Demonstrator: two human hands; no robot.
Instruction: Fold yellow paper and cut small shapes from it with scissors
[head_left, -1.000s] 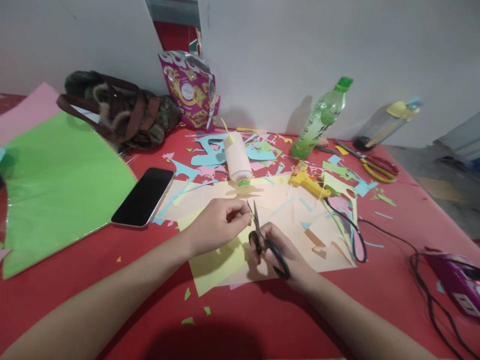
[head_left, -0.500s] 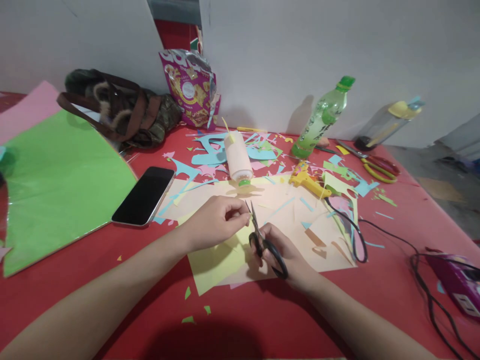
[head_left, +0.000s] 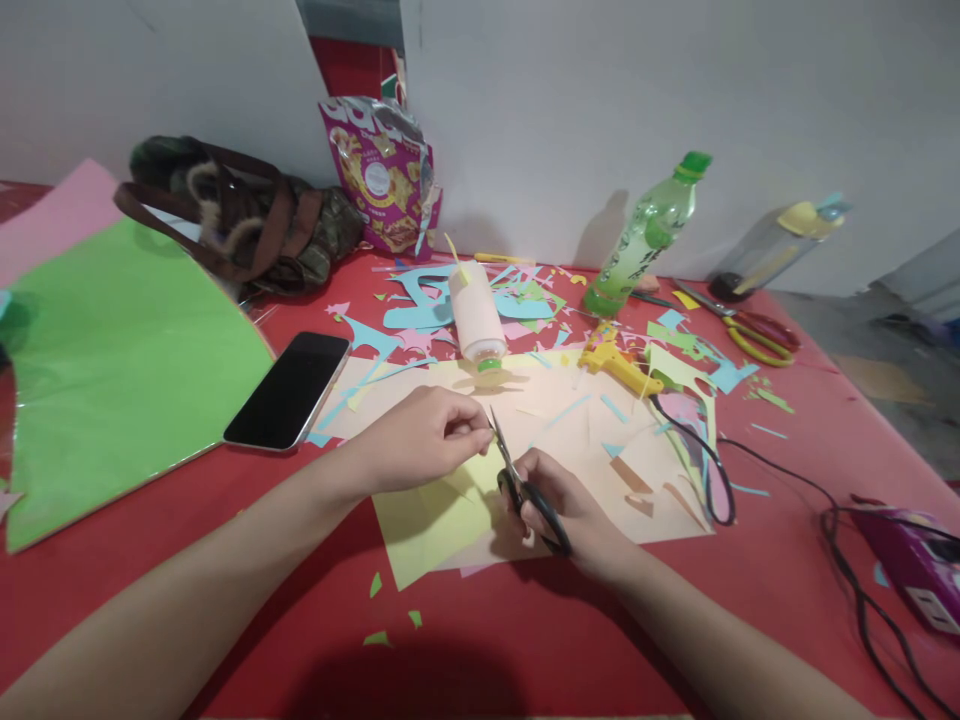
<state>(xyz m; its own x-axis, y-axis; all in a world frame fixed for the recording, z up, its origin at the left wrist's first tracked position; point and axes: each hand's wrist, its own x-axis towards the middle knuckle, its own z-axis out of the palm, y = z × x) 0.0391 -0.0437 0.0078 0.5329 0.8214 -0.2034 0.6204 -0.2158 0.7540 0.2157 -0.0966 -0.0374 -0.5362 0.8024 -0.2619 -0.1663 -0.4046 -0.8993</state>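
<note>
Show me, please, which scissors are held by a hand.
The black-handled scissors, in the right hand; the red-and-yellow-handled scissors lie on the table.

a phone (head_left: 287,390) lies on the tabletop (head_left: 480,630); a camouflage bag (head_left: 259,215) slumps beside a purple snack pouch (head_left: 382,180); a green-capped bottle (head_left: 637,240) stands near the wall (head_left: 555,120).

Single head-worn view, facing forward and down, close above a red desk (head_left: 300,640), pale wall (head_left: 525,120) beyond its far edge.
</note>
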